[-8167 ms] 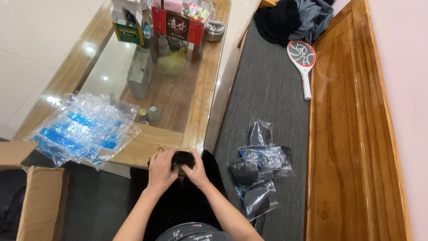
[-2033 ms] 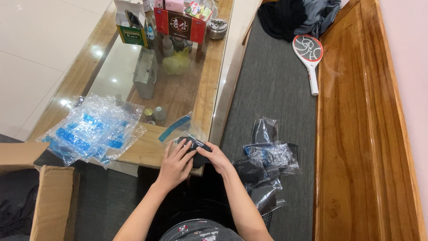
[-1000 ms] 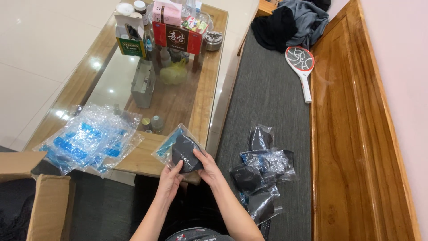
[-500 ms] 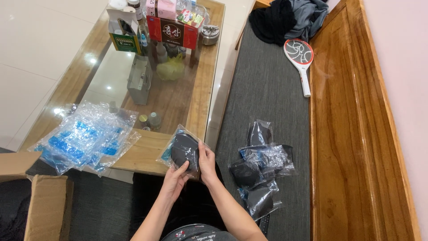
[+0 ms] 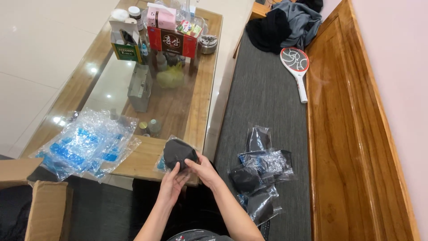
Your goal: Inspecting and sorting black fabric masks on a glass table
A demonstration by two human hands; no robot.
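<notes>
We see both hands raised over the near edge of the table point(image 5: 147, 160). The left hand point(image 5: 171, 183) is partly closed, fingers curled up under a black item point(image 5: 179, 153) in a clear bag point(image 5: 161, 164), gripping it from below. The right hand point(image 5: 204, 168) pinches the same item from the right side, thumb and fingers closed on its lower edge. The bag with the item sits just above the table's wooden rim, tilted towards us, held between the two hands.

On the table to the left we note a pile of empty clear bags point(image 5: 87, 145) with blue print. Further back under the glass top: a grey metal box point(image 5: 139, 87), a yellow-green lump point(image 5: 170, 78), two small jars point(image 5: 150, 127). At the far end stand a red box point(image 5: 172, 41), a pink box point(image 5: 161, 18) and a green carton point(image 5: 126, 46).

Right of the hands, on the grey seat point(image 5: 263, 102), lies a cluster of bagged black items point(image 5: 262, 174). Well beyond it, a racket-shaped swatter point(image 5: 296, 67) and a heap of dark clothes point(image 5: 285, 22). A cardboard box point(image 5: 44, 209) stands at lower left.
</notes>
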